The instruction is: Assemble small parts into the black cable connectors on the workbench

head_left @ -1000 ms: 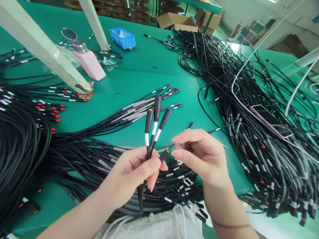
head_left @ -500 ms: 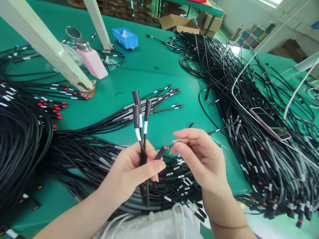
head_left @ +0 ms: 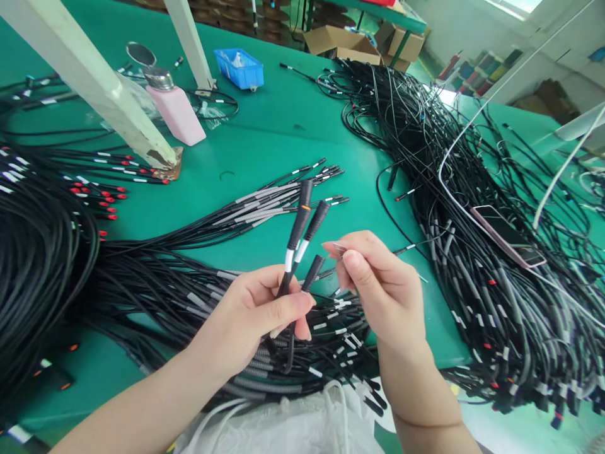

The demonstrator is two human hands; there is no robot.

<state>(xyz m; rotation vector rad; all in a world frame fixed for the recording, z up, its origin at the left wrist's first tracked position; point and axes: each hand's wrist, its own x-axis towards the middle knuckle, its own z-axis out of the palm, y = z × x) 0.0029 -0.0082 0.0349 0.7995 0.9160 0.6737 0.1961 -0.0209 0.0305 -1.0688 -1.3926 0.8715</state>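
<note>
And there was the left hand [head_left: 259,309], wrapped firmly round a fan of black connectors [head_left: 298,229], tips angled up and right! Just to its right, the right hand [head_left: 385,287] pinched a small clear piece [head_left: 339,248], too fine to make out, well clear of the green table [head_left: 265,145]. Below, black cables [head_left: 155,290] swept in from the left. Far left stood a pink bottle [head_left: 177,116]; over on the right, a phone [head_left: 508,235] lay atop a cable heap [head_left: 416,148].
</note>
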